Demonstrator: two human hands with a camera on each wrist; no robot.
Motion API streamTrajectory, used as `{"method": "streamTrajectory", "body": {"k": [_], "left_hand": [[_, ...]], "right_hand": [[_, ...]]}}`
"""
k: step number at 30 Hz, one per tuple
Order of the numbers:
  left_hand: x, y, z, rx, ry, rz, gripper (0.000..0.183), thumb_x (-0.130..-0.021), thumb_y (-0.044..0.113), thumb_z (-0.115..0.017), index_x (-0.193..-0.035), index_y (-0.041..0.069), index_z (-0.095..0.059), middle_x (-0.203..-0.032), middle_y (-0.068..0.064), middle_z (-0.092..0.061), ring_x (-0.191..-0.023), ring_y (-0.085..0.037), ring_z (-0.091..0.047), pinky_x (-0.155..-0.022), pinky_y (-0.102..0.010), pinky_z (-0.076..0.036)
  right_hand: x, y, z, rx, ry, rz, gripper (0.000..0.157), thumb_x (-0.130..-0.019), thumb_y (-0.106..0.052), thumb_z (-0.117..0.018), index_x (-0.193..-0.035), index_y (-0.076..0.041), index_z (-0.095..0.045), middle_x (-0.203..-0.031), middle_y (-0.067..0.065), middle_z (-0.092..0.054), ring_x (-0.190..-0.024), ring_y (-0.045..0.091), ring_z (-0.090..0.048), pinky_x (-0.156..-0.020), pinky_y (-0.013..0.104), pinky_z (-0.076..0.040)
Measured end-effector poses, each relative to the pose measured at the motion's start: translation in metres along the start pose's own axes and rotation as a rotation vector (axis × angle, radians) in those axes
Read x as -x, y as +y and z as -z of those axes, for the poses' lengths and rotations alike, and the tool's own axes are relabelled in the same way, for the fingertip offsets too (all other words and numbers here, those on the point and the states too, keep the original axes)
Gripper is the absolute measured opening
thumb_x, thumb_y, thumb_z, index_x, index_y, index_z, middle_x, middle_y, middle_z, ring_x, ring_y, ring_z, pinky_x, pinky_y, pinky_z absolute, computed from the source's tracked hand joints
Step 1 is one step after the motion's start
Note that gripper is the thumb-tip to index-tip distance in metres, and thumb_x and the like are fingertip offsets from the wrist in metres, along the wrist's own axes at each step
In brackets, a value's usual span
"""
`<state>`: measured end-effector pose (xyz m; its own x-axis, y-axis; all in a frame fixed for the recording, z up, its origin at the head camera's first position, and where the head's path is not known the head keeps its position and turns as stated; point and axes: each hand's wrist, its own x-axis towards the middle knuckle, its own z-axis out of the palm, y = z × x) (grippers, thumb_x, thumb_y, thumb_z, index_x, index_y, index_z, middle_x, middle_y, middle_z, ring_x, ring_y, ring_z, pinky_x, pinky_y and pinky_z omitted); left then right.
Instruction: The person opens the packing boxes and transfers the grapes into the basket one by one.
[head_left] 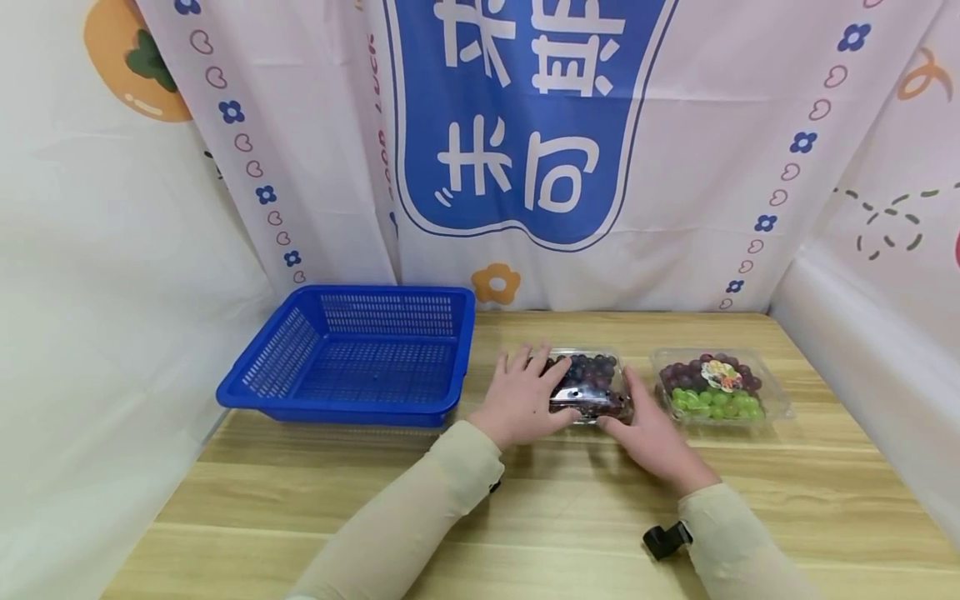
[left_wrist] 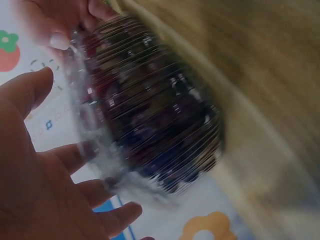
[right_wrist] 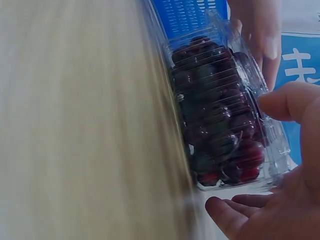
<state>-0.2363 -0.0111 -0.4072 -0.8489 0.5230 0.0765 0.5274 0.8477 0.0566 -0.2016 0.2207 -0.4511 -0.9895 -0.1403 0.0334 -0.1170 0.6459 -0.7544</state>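
On the wood-grain table [head_left: 585, 542] we see a clear clamshell of dark grapes [head_left: 588, 395] between both hands. The left hand [head_left: 519, 406] spreads its fingers across the clamshell's left end. The right hand [head_left: 654, 433] stands at its right end, thumb apart from the fingers at the front corner; we cannot tell whether it grips. To the left we find a blue slotted plastic basket [head_left: 345, 408]; just to the right, a clamshell of purple and green grapes [head_left: 711, 393].
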Motion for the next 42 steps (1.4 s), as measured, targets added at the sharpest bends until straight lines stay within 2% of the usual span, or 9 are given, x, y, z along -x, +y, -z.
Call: {"method": "streamTrajectory", "body": {"k": [6,10,19,29,35,42], "left_hand": [[-0.004,-0.005,-0.012,0.005,-0.038,0.012,0.084,-0.093,0.073,-0.048,-0.162,0.031,-0.025,-0.168,-0.008,-0.015,-0.153,-0.036,-0.012,-0.119,-0.06,-0.015],[-0.007,-0.008,-0.014,0.017,-0.058,-0.005,0.087,-0.093,0.072,-0.051,-0.163,0.029,-0.023,-0.168,-0.011,-0.014,-0.153,-0.037,-0.01,-0.12,-0.054,-0.018],[-0.009,-0.012,-0.011,0.019,-0.084,-0.04,0.086,-0.093,0.07,-0.054,-0.162,0.026,-0.027,-0.167,-0.013,-0.02,-0.152,-0.037,-0.016,-0.12,-0.047,-0.022],[-0.007,-0.012,-0.007,-0.07,-0.134,-0.104,0.075,-0.102,0.051,-0.055,-0.163,0.02,-0.025,-0.166,-0.019,-0.019,-0.15,-0.043,-0.017,-0.12,-0.05,-0.022],[-0.008,-0.007,-0.009,-0.101,-0.109,-0.12,0.069,-0.102,0.039,-0.054,-0.162,0.016,-0.028,-0.163,-0.022,-0.023,-0.148,-0.044,-0.023,-0.12,-0.051,-0.021],[-0.012,-0.003,-0.009,-0.133,-0.078,-0.131,0.065,-0.104,0.04,-0.05,-0.161,0.015,-0.029,-0.162,-0.021,-0.028,-0.147,-0.044,-0.026,-0.12,-0.05,-0.022]], "right_hand": [[-0.003,0.007,-0.009,-0.045,0.003,-0.011,0.105,-0.092,-0.049,-0.069,-0.164,-0.016,0.0,-0.163,0.026,-0.019,-0.143,0.052,-0.026,-0.11,0.071,-0.022],[-0.005,0.01,-0.012,-0.065,0.009,-0.028,0.105,-0.092,-0.052,-0.069,-0.164,-0.017,-0.002,-0.165,0.023,-0.017,-0.143,0.052,-0.025,-0.11,0.071,-0.022],[-0.004,0.014,-0.016,-0.098,0.041,-0.067,0.104,-0.09,-0.058,-0.069,-0.165,-0.025,-0.005,-0.167,0.015,-0.017,-0.146,0.049,-0.023,-0.11,0.072,-0.021],[-0.001,0.015,-0.023,-0.158,0.056,-0.077,0.102,-0.09,-0.054,-0.071,-0.164,-0.03,-0.005,-0.167,0.013,-0.018,-0.148,0.046,-0.02,-0.112,0.07,-0.019],[-0.001,0.014,-0.024,-0.194,0.069,-0.071,0.1,-0.091,-0.045,-0.072,-0.164,-0.028,-0.006,-0.166,0.012,-0.021,-0.147,0.044,-0.024,-0.113,0.067,-0.023],[-0.005,0.017,-0.021,-0.233,0.092,-0.046,0.096,-0.094,-0.034,-0.071,-0.165,-0.025,-0.007,-0.165,0.012,-0.023,-0.144,0.042,-0.03,-0.109,0.061,-0.034]]}}
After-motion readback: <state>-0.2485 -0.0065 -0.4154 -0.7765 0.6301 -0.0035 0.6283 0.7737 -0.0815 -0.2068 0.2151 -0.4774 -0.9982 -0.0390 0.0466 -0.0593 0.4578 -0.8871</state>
